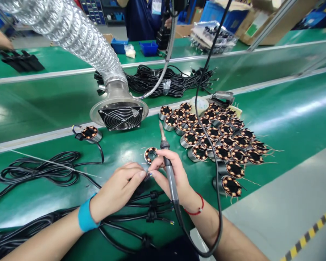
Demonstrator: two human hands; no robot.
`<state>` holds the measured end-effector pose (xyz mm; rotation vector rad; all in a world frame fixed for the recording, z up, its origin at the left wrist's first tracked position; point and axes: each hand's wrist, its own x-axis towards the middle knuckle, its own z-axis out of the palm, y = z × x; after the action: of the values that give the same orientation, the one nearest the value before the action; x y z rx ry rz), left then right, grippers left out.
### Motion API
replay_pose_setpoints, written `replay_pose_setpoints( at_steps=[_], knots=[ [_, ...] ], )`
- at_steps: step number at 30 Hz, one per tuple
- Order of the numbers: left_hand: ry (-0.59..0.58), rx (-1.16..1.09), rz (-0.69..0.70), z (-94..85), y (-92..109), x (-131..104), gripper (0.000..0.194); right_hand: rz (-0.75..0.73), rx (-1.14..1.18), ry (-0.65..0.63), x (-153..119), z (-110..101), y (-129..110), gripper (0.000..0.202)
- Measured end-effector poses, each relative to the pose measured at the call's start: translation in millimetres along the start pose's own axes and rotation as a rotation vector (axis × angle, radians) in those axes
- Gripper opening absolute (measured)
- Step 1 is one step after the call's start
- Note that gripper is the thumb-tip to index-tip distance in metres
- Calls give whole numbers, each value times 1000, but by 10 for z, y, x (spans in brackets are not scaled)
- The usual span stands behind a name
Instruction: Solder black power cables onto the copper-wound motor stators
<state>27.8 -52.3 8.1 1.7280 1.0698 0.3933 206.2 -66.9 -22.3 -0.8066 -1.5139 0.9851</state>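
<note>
My left hand, with a teal band at the wrist, pinches the end of a black cable that shows thin coloured wires. My right hand has a soldering iron lodged in it, tip pointing up and away. Its thumb and forefinger come together close to the same coloured wires; whether they grip one cannot be made out. Just beyond my fingers stands a motor stator with copper windings, partly hidden by my right hand. Several cable ends with black strain reliefs lie below my hands.
Rows of stators fill the right side. One wired stator sits left, near coiled cable. A fume extractor hangs ahead. The iron's cord loops across the right. Cable bundles lie behind; a person stands across.
</note>
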Motion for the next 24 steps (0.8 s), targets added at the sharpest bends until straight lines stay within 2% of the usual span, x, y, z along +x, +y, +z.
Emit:
replay_pose_setpoints(
  at_steps=[4, 7, 9, 13, 15, 20, 24],
  knots=[
    [-106, -362, -122, 27, 57, -51, 36, -15, -39, 22, -15, 31, -52, 40],
    [-93, -559, -229, 16, 67, -50, 27, 17, -43, 4, -41, 70, -26, 43],
    [-25, -512, -275, -27, 47, -8, 24, 53, -56, 7, -55, 87, 13, 44],
    [189, -192, -175, -192, -65, 177, 20, 140, -195, 76, -65, 32, 74, 41],
    [269, -137, -151, -276, -142, 280, 18, 137, -267, 81, -62, -34, 75, 43],
    [259, -125, -124, -350, -281, 409, 19, -49, -425, 102, -38, -159, 15, 38],
    [251, -76, -96, -326, -314, 418, 21, -118, -476, 113, -14, -170, -57, 31]
  ],
)
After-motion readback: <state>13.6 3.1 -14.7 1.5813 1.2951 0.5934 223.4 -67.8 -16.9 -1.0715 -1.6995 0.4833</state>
